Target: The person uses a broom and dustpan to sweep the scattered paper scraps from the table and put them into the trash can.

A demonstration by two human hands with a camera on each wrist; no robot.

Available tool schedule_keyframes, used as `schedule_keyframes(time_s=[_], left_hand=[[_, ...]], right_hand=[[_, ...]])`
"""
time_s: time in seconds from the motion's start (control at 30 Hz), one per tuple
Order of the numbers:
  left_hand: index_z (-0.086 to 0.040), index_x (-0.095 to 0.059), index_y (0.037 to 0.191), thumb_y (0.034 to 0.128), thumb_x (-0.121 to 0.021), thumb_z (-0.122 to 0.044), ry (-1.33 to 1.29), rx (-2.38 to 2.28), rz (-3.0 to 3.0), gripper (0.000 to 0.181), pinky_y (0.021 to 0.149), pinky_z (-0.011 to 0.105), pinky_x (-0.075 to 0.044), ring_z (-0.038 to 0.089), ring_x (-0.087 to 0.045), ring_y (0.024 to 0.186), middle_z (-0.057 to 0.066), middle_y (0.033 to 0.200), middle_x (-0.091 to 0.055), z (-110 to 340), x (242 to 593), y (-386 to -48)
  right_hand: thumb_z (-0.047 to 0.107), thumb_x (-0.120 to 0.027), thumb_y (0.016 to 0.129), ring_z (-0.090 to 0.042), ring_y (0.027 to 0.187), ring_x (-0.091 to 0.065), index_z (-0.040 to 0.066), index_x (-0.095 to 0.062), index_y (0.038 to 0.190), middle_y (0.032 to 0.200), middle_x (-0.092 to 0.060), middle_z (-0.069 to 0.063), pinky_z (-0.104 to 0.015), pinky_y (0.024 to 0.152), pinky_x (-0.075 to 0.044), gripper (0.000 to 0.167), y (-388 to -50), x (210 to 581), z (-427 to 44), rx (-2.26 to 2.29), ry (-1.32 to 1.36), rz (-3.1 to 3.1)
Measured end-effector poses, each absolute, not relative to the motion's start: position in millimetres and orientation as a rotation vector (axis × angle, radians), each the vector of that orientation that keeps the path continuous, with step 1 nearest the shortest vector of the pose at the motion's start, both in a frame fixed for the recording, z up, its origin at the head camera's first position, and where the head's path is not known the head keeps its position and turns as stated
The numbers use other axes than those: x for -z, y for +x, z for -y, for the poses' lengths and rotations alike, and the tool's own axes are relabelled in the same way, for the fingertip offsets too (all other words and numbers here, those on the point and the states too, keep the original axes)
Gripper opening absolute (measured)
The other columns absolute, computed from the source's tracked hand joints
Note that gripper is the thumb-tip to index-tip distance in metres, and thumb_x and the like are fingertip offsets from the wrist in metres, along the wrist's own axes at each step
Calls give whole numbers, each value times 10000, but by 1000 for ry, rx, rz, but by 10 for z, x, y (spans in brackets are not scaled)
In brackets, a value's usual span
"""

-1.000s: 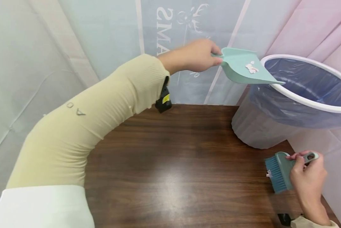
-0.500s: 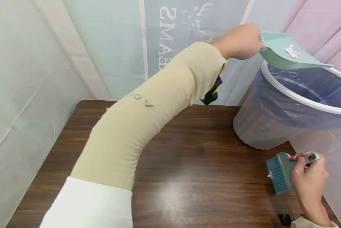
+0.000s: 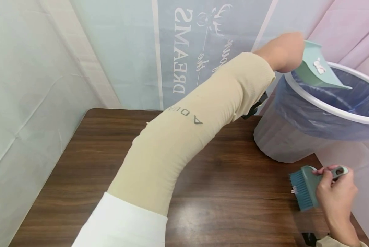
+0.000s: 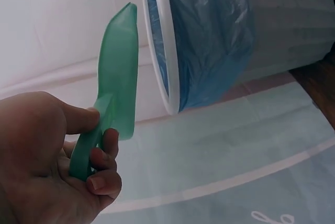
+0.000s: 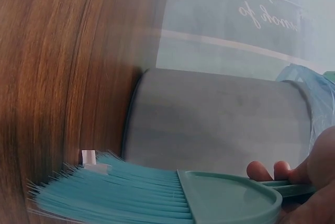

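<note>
My left hand grips a mint-green dustpan by its handle, fingers curled round it in the left wrist view. The dustpan is over the near left rim of a trash bin, its front edge tilted down toward the opening. White paper scraps lie on the pan. Low at the right, my right hand holds a small teal brush by the handle, bristles toward the left. A little scrap of paper clings to or lies against the bristles; I cannot tell which.
A blue plastic liner is folded over the bin's white rim. The bin stands on a dark wooden tabletop, in the back right corner. Printed cloth sheets hang behind and at both sides.
My left hand has carried the dustpan rightward over the bin, first rising and then lowering, and the pan now tips more steeply. The right hand and brush have barely moved.
</note>
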State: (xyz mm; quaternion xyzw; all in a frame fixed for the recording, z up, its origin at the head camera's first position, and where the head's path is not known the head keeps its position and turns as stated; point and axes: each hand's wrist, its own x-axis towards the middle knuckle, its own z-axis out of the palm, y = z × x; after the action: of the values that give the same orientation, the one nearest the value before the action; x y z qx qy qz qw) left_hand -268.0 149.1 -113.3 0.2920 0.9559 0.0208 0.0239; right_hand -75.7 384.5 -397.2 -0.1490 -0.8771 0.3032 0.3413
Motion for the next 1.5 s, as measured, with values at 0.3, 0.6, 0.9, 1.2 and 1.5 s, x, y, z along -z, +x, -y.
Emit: schedule_keyframes(time_s=[0.3, 0.6, 0.9, 1.2, 1.5], left_hand=[[-368, -478, 1056, 1124, -285, -223, 986, -125, -3054, 251, 860, 153, -372, -32, -405, 979, -219, 1029, -453, -1633, 1252, -2644], [-143, -434, 1499, 1053, -151, 6, 1594, 490, -3222, 549, 1045, 215, -433, 116, -471, 1265, -5, 1415, -492, -1774, 1451, -2561], [33, -409, 1466, 1006, 88, 33, 2390, 484, -2988, 678, 1136, 418, -378, 365, -444, 1353, 205, 1476, -483, -1926, 1655, -2480], [14, -397, 1482, 989, 64, 67, 2292, 682, -3108, 678, 1104, 378, -418, 316, -475, 1340, 162, 1480, -488, -1934, 1651, -2462], [-33, -439, 1461, 993, 14, 92, 1911, 504, -3389, 664, 1043, 268, -427, 189, -527, 1210, 65, 1386, -540, -1871, 1575, -2408]], right_hand=[[48, -476, 996, 222, 668, -494, 404, -455, 1041, 762, -527, 411, -26, 562, -334, 359, -747, 3971, -3831, -804, -401, 2302], [51, -477, 992, 224, 666, -477, 448, -424, 1031, 764, -513, 431, -27, 565, -322, 402, -750, 3961, -3835, -780, -395, 2296], [50, -476, 986, 247, 669, -445, 444, -440, 1036, 768, -488, 461, -21, 584, -307, 399, -737, 3952, -3875, -733, -386, 2301], [40, -476, 986, 247, 676, -455, 404, -470, 1025, 761, -497, 449, -18, 582, -316, 367, -741, 3943, -3896, -747, -402, 2309], [54, -466, 994, 237, 663, -460, 413, -449, 1038, 765, -498, 447, -28, 556, -322, 362, -707, 3938, -3880, -747, -410, 2312]])
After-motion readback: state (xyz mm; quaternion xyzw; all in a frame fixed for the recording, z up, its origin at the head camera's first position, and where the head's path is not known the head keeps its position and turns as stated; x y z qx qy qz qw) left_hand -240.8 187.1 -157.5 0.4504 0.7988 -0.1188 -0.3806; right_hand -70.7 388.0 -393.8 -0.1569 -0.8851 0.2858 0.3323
